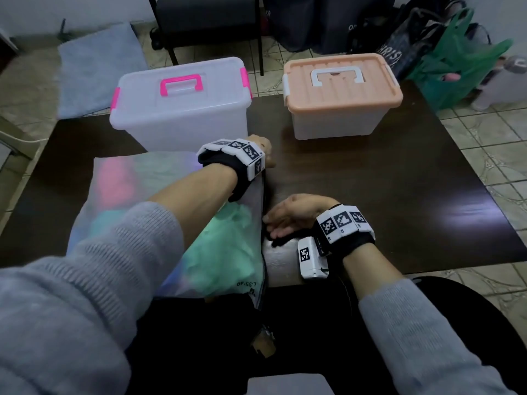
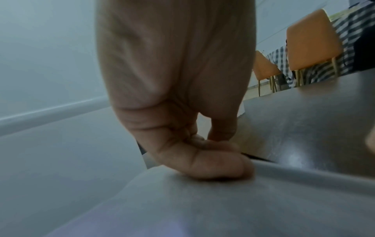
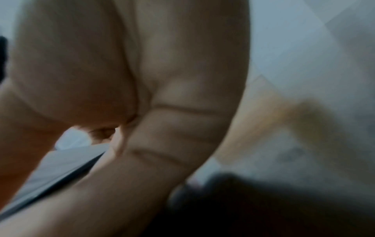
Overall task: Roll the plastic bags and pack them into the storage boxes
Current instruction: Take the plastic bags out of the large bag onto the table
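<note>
A big translucent plastic bag [image 1: 171, 181] with pink and green bags showing through it lies flat on the left half of the dark table [image 1: 399, 181]. My left hand [image 1: 262, 149] is at the bag's far right corner, and in the left wrist view its thumb [image 2: 213, 166] presses on the plastic [image 2: 182, 208] over curled fingers, pinching the edge. My right hand [image 1: 273, 226] holds the bag's right edge nearer to me, its fingers curled in the blurred right wrist view [image 3: 113, 136]. A clear box with pink handle [image 1: 179, 115] and a peach-lidded box [image 1: 339, 89] stand shut behind.
The two boxes stand side by side at the table's far edge. Beyond it are a black chair [image 1: 205, 21], a grey mat [image 1: 97, 69] on the tiled floor and a green bag [image 1: 462, 61] among dark bags. The bag's near end overhangs the table toward my lap.
</note>
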Tool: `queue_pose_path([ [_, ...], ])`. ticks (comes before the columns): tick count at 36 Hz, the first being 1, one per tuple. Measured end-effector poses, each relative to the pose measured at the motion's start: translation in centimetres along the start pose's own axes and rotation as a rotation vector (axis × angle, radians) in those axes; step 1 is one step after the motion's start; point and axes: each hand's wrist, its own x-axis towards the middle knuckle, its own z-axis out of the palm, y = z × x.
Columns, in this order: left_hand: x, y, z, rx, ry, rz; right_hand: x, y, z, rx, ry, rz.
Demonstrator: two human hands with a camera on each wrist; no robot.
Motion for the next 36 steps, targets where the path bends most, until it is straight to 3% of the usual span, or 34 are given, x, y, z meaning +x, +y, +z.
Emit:
queue_pose_path([
  [8, -0.9, 0.2, -1.0, -0.038, -0.071, -0.064, -1.1, 0.9, 2.1, -0.356, -0.226, 0.145],
  [16, -1.9, -0.6, -1.4, -0.253, -0.117, -0.104, -1.8, 2.6, 3.0, -0.465, -0.302, 0.223],
  [21, -2.7, -0.6, -1.9, -0.347, -0.027, -0.136, -2.2, 3.8, 4.3, -0.548, -0.37, 0.303],
  [24, -3.1, -1.0, -2.4, -0.437, -0.042, -0.176, -2.7, 3.4, 4.1, -0.567, -0.38, 0.308],
  [27, -3.7, -1.8, -2.9, -0.589, -0.041, -0.234, -3.1, 2.5, 3.1, -0.477, -0.284, 0.226],
  [31, -4.2, -3.7, -2.9, -0.873, -0.04, -0.313, -2.6, 1.1, 2.5, -0.108, 0.067, 0.057],
  [36, -5.4, -6.5, -2.9, -1.311, -0.238, -0.427, -1.4, 0.6, 3.7, 0.015, 0.264, 0.013],
])
